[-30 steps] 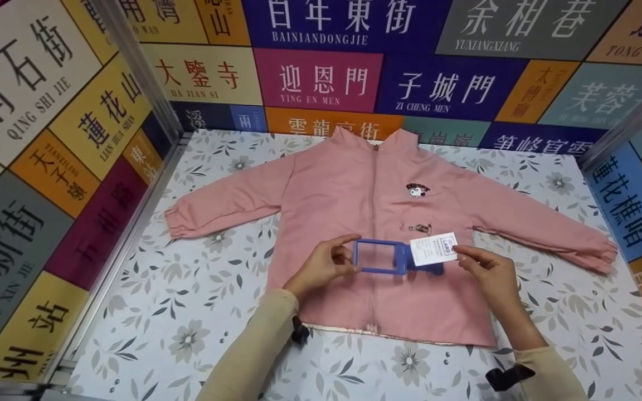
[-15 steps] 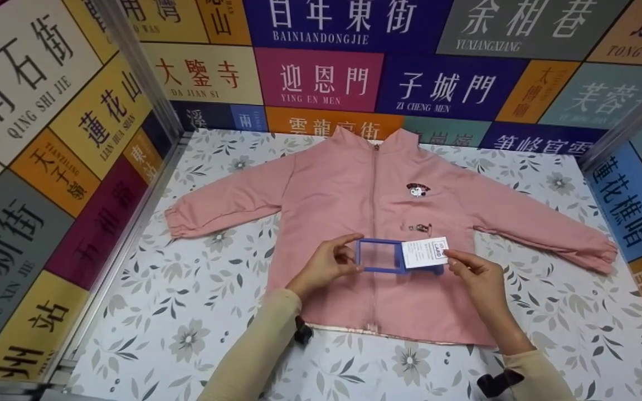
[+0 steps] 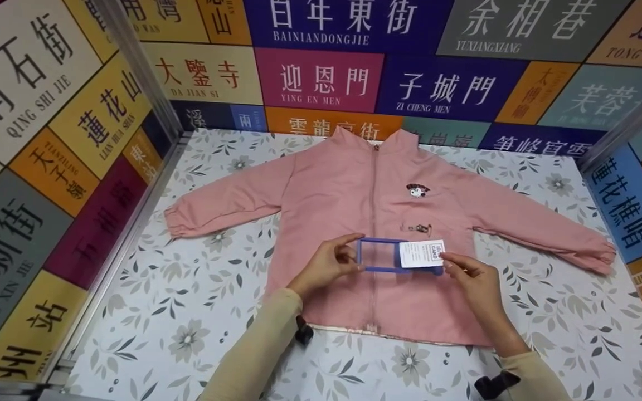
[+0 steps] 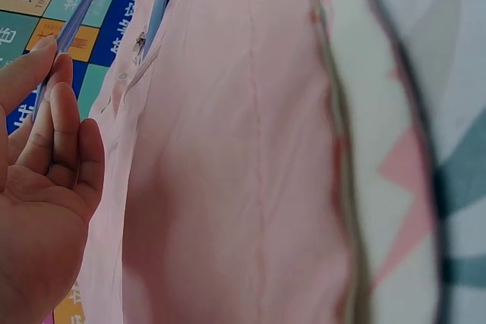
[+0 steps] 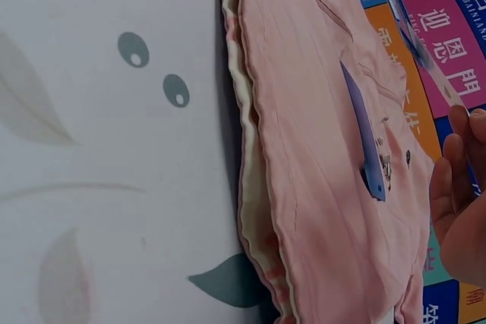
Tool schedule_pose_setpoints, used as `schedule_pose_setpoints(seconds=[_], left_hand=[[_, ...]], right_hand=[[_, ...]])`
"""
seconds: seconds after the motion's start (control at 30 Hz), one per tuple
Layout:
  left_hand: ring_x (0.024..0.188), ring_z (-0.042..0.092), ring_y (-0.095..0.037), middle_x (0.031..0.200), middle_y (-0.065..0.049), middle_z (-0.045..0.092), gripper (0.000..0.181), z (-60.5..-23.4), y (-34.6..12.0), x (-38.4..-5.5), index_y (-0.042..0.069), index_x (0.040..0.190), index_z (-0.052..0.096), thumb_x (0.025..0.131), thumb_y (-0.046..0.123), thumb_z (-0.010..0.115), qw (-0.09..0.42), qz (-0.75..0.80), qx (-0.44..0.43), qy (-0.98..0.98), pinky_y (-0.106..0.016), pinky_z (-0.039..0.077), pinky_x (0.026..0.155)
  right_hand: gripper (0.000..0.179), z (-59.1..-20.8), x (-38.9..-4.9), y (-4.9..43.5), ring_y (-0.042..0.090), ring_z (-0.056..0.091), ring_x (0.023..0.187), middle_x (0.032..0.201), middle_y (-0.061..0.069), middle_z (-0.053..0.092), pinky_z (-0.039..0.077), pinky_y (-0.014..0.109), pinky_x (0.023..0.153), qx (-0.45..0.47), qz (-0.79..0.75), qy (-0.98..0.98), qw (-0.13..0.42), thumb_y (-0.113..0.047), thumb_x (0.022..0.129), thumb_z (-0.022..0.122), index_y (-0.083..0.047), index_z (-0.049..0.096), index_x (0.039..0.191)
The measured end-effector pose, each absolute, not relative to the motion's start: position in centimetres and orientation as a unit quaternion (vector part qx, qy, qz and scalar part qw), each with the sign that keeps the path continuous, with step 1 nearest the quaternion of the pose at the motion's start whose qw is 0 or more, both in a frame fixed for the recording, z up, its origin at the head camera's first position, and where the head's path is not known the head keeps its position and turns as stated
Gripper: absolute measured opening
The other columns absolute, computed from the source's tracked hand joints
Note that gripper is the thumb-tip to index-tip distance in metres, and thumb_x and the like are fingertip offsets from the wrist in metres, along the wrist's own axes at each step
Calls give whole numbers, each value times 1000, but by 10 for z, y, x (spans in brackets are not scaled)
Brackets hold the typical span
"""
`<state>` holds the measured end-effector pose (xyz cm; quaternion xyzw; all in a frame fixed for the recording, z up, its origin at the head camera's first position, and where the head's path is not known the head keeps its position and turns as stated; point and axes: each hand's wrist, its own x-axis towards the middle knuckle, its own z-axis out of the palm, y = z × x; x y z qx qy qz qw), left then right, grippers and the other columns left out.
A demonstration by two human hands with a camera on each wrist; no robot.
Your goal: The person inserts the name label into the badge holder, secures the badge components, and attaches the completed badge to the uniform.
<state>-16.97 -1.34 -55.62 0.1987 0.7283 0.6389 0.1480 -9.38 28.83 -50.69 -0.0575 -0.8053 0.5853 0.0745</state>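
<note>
Beyond both your grips stands the wall of lettered panels [image 3: 321, 78], with more panels rising to either side. Below them spreads the floral tabletop [image 3: 187, 340]. Directly under your hands lies the pink jacket [image 3: 326, 189], its collar away from you, its hem on your near side and one sleeve reaching out past each hand.

Your pale sleeves [image 3: 254, 345] come in from the near edge. Your left hand [image 3: 325, 264] pinches one end of a blue frame [image 3: 382, 270] between thumb and fingers, and you hold that frame just above the jacket front, its window extending to the right of the pinch. Your right hand [image 3: 476, 275] pinches the outer edge of the white card [image 3: 420, 254], which reaches leftward from your fingertips to the far end of the frame; how far it sits inside, you cannot tell from here. In the right wrist view, a second blue piece [image 5: 364, 130] rests on the jacket below the held frame.

Just behind each grip, a black device [image 3: 496, 384] sits at your wrist. Beyond your right grip are the jacket's small emblem [image 3: 417, 191] and, nearer, a metal zip pull [image 3: 422, 228].
</note>
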Motion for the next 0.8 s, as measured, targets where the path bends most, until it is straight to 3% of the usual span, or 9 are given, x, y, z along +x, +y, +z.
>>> schedule_pose_setpoints(seconds=[0.2,0.5,0.8], left_hand=[[74,62,-9,85,-6,67,70,-553,-12,-170,8,142,52,79,1,80,150,636,191,733,-21,53,71],[75,63,-11,86,-13,69,69,-553,-10,-171,10,142,53,79,2,80,143,629,190,740,-22,54,72],[75,62,-10,83,-2,68,70,-555,-11,-172,14,143,53,79,4,81,149,630,188,739,-22,54,72]], right_hand=[[27,-530,-102,297,-1,65,79,99,-22,73,55,16,73,-60,605,-791,71,-4,91,68,6,69,116],[26,-540,-102,300,-1,67,88,102,-15,75,56,16,78,-40,592,-801,81,-9,89,72,0,73,113],[26,-544,-102,302,0,66,89,105,-8,75,57,19,80,-24,586,-807,64,-13,89,73,-2,73,113]])
